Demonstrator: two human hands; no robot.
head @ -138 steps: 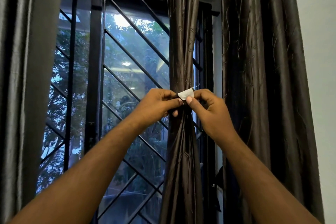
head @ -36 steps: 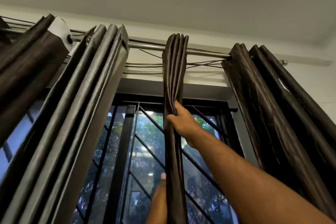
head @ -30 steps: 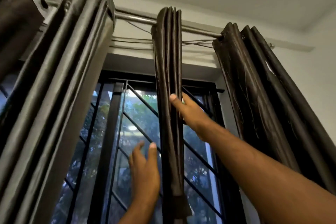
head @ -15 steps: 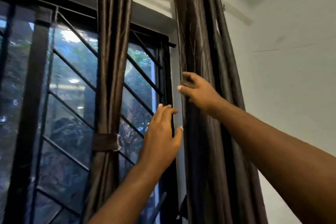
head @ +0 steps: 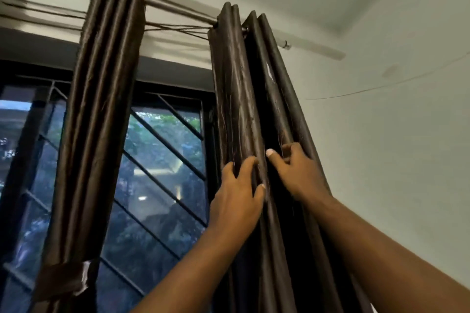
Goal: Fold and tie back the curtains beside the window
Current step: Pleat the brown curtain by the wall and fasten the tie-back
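Two dark brown curtains hang from the rod (head: 178,6). The left curtain (head: 101,109) is gathered into tight folds, with a brown tie band (head: 63,278) wrapped round it low down. The right curtain (head: 244,99) hangs loose in several pleats beside the wall. My left hand (head: 237,195) lies on its left pleats, the fingers curled round a fold. My right hand (head: 295,170) grips the pleats further right, fingers hooked behind a fold and the thumb in front.
A window with a black diagonal grille (head: 165,160) lies behind and between the curtains. A white wall (head: 394,160) stands close on the right, with a thin wire (head: 381,86) running across it. Loose cords (head: 178,26) run under the rod.
Both hands have closed in on the right curtain: the left hand moved up and right onto its pleats, and the right hand now hooks a fold. The view has tilted upward.
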